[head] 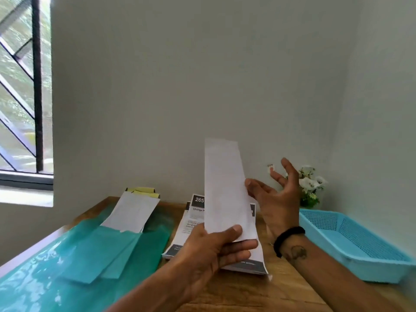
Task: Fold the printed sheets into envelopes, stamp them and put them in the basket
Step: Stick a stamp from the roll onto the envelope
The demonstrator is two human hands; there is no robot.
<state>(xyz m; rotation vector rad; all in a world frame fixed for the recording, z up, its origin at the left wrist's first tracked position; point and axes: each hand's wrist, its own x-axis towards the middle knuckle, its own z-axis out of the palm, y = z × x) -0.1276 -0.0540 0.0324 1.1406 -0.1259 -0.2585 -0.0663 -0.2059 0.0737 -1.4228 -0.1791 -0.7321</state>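
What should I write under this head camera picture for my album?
Left hand holds up a folded sheet; stamp on right hand fingertip.

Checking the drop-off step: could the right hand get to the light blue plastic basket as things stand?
Probably yes. The right hand is open and holds nothing, and the light blue plastic basket sits on the wooden table just to its right, with nothing between them.
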